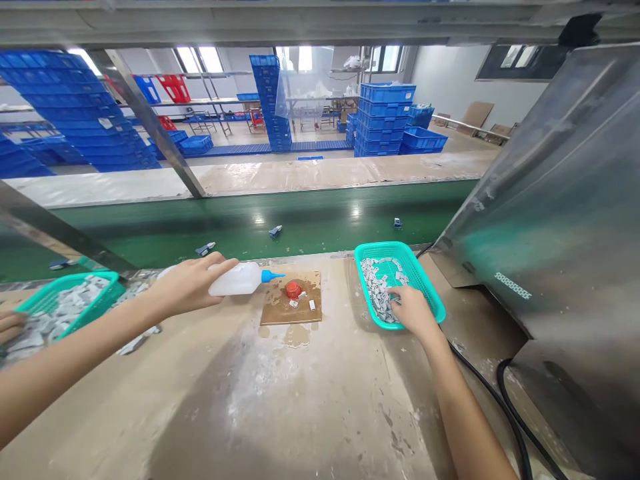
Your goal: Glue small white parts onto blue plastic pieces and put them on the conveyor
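Note:
My left hand point(193, 283) is wrapped round a translucent white squeeze bottle point(240, 279) with a blue nozzle. The bottle lies nearly level, its tip pointing right above a wet brown board point(274, 313). On that board sit a red round piece point(293, 289) and a few small white parts point(313, 305). Over to the right, my right hand point(413, 310) reaches into a turquoise basket point(431, 293). Its fingertips are pinched together among many small grey-white parts point(373, 283); what lies between them is too small to make out.
Another person's hand point(11, 327) is at a second turquoise basket point(107, 293) of grey parts on the left. Behind the table runs a green conveyor point(325, 223) with several small blue-grey pieces. A metal housing point(565, 220) and black cables point(510, 413) stand at right.

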{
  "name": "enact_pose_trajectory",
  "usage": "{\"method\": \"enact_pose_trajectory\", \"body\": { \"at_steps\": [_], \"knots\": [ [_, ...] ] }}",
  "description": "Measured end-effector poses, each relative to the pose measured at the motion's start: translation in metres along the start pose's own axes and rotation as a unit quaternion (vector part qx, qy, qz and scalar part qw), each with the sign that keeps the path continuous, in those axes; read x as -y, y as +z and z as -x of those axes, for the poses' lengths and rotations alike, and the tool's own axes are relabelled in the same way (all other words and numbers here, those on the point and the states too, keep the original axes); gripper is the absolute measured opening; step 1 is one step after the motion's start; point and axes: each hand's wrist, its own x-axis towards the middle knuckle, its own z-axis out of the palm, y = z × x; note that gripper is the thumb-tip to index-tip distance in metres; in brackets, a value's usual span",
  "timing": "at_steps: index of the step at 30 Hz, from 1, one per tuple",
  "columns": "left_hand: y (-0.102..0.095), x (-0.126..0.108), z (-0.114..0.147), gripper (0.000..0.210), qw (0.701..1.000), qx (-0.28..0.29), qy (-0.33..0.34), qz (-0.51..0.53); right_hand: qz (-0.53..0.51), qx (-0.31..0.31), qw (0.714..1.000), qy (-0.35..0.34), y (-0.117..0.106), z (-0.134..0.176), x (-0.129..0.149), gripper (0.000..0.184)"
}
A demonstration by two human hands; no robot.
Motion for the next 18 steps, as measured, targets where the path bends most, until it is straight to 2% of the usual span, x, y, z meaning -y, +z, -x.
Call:
{"method": "enact_pose_trajectory", "body": {
  "at_steps": [3,7,9,12,15,17,18],
  "knots": [
    [0.013,0.006,0.000,0.053,0.985,-0.027,-0.074,0.154,0.010,0.005,1.000,-0.011,-0.002,-0.005,0.001,0.029],
    [0.028,0.012,0.002,0.060,0.927,-0.092,-0.200,0.302,0.026,-0.004,0.999,-0.026,-0.004,-0.008,0.001,0.030],
    [0.038,0.016,0.005,0.065,0.884,-0.132,-0.268,0.360,0.030,-0.008,0.999,-0.038,-0.005,-0.008,-0.001,0.030],
    [0.059,0.022,0.010,0.073,0.802,-0.221,-0.360,0.422,0.021,-0.017,0.999,-0.046,-0.006,-0.011,-0.005,0.029],
    [0.080,0.026,0.014,0.081,0.734,-0.305,-0.405,0.452,0.015,-0.025,0.998,-0.055,-0.005,-0.015,-0.009,0.026],
    [0.089,0.025,0.018,0.088,0.723,-0.339,-0.404,0.446,0.032,-0.027,0.997,-0.066,-0.005,-0.018,-0.013,0.025],
    [0.091,0.024,0.022,0.092,0.741,-0.335,-0.392,0.429,0.045,-0.028,0.996,-0.070,-0.005,-0.019,-0.015,0.024]
  ]
}}
